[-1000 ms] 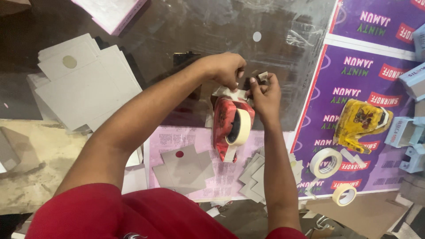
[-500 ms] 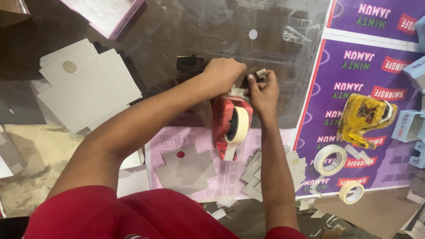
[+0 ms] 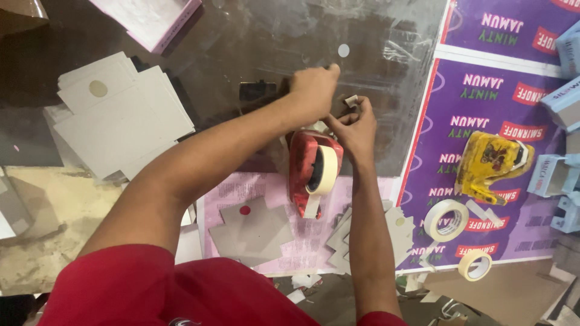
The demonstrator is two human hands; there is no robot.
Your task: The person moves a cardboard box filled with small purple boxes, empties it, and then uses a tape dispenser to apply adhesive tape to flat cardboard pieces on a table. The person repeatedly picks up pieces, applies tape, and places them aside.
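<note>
A red tape dispenser (image 3: pixel 304 169) with a cream roll of tape (image 3: pixel 323 170) lies on the table below both hands. My right hand (image 3: pixel 356 124) pinches a small grey piece of card (image 3: pixel 351 100) just above the dispenser. My left hand (image 3: pixel 314 88) is closed, its fingertips pressed down on the dark glossy table top (image 3: pixel 241 42) right beside that piece. The two hands touch each other. Whether the left hand holds anything is hidden.
Flat grey cardboard blanks (image 3: pixel 115 118) are stacked at the left, more grey cut-outs (image 3: pixel 254 229) on a pink sheet near me. On the purple printed sheet (image 3: pixel 483 102) at right lie a yellow tape dispenser (image 3: pixel 492 163), two tape rolls (image 3: pixel 446 220), and light blue boxes (image 3: pixel 559 175).
My left hand has slid up and away from me across the table top. My right hand has stayed by the dispenser with the small piece.
</note>
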